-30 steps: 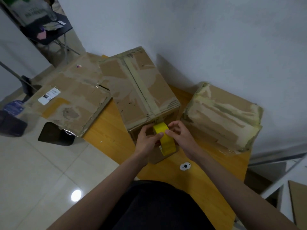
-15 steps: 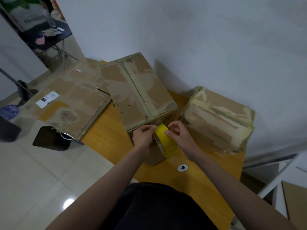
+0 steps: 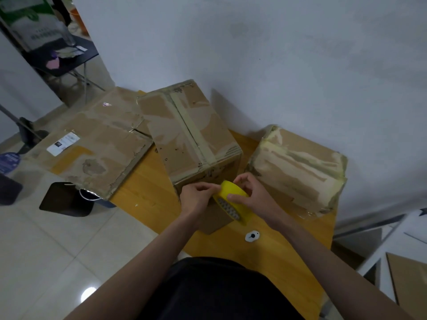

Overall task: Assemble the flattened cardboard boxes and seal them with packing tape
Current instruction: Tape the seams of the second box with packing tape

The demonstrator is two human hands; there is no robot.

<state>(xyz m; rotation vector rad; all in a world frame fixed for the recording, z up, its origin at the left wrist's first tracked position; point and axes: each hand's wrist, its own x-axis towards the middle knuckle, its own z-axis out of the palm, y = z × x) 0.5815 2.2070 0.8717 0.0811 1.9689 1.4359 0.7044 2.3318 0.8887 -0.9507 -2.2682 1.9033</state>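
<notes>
Flattened cardboard (image 3: 92, 146), 9 o'clock: worn sheet with a white label, lying flat and overhanging the left edge of the tabletop (image 3: 147, 195); not yet assembled

Middle box (image 3: 191, 137), 12 o'clock: standing assembled, old tape strip running along its top seam and down the near face; its near lower corner sits just behind the hands

Left hand (image 3: 196, 197), centre: fingers curled, fingertips pinching at the rim of the tape roll (image 3: 233, 204), apparently at the loose end. A second ago this hand lay lower against the roll; it now sits at the upper edge

Tape roll, centre: yellow, held between both hands against the near face of the middle box, tilted so its core faces 7 o'clock. Over the last second it has turned from edge-on to show its inner ring

Right hand (image 3: 251, 197), centre-right: thumb and fingers gripping the roll's outer band, steadying it

Judgement: the tape end is being found or peeled, so taping of this box's near seam looks about to begin

White disc (image 3: 252, 236), 5 o'clock of the hands: small, lying on the tabletop

Right box (image 3: 298, 169), 3 o'clock: heavily taped, against the wall
</notes>
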